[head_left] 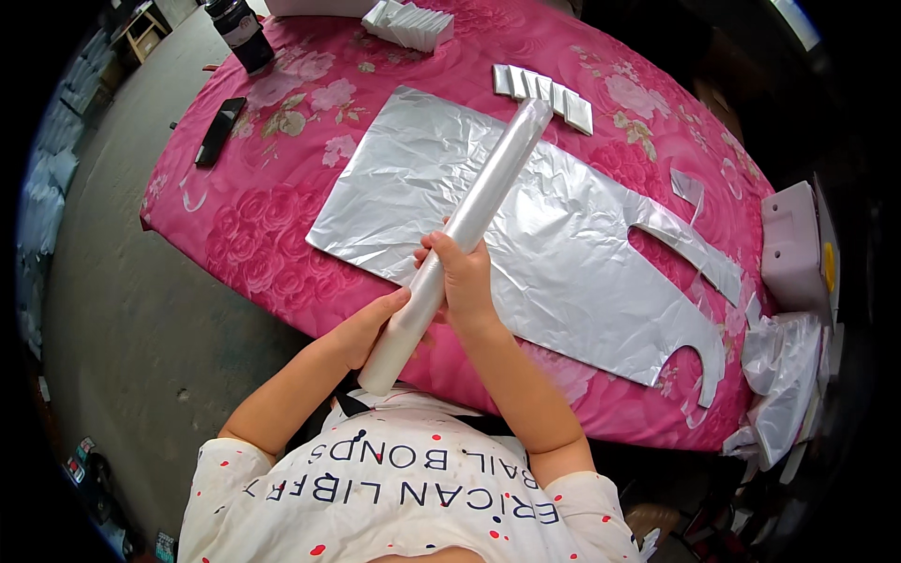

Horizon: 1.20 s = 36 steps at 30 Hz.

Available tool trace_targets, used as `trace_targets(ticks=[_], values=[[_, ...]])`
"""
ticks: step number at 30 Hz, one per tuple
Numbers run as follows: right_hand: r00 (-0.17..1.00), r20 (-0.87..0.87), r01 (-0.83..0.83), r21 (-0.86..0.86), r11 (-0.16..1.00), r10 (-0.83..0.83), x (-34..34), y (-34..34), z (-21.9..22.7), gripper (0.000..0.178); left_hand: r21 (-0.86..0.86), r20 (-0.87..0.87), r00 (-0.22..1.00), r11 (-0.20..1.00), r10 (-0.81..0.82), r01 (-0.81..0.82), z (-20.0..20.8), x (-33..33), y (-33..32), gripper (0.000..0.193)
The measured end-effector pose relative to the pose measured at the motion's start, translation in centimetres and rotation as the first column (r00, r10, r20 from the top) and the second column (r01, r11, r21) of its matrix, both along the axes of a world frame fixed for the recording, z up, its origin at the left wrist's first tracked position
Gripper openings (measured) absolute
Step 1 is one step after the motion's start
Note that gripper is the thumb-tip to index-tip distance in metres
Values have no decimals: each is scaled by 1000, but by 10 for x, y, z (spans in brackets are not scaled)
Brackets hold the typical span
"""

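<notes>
Both forearms rise from the lower part of the frame and converge near its centre. The left arm slants up to the right from the lower left; the right arm leans up to the left from the lower right. The left hand (368, 327) closes on the roll (481, 205) near its lower end, thumb along its left side, the other fingers mostly hidden beneath. The right hand (466, 279) grips it higher up, close to the middle, thumb over the top and fingertips curling out on the left side. Both grips are narrow, closed around the roll.

The roll runs diagonally from lower centre toward upper centre, above the silver bags (572, 272), which lie flat from the centre to the right of the frame. Its far end overlaps the packets (577, 111) in view; whether they touch, I cannot tell. The phone (221, 131) lies at upper left, on the pink tablecloth (272, 239).
</notes>
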State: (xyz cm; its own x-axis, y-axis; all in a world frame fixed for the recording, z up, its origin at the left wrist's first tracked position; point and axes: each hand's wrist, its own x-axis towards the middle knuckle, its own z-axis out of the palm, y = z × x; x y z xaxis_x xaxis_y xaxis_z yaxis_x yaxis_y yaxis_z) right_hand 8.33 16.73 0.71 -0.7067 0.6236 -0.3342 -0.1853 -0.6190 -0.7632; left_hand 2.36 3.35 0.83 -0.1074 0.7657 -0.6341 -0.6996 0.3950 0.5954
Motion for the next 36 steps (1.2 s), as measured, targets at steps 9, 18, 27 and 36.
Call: trace_targets(ticks=[9,18,27,36], values=[[998,-33,38,-290,956,-49,10,37,-26,45,-257,-120,958,940,-260,223,-6,-2,-8,45],[938,332,3,282,959,-100,45,163,-33,26,-361,-311,870,894,-383,265,-5,7,-48,30],[673,605,-599,108,794,425,42,169,-10,19,-378,-381,837,892,-394,248,-12,7,-53,33],[740,606,-576,344,742,293,54,180,-14,16,-316,-360,838,898,-411,305,-21,10,-72,32]])
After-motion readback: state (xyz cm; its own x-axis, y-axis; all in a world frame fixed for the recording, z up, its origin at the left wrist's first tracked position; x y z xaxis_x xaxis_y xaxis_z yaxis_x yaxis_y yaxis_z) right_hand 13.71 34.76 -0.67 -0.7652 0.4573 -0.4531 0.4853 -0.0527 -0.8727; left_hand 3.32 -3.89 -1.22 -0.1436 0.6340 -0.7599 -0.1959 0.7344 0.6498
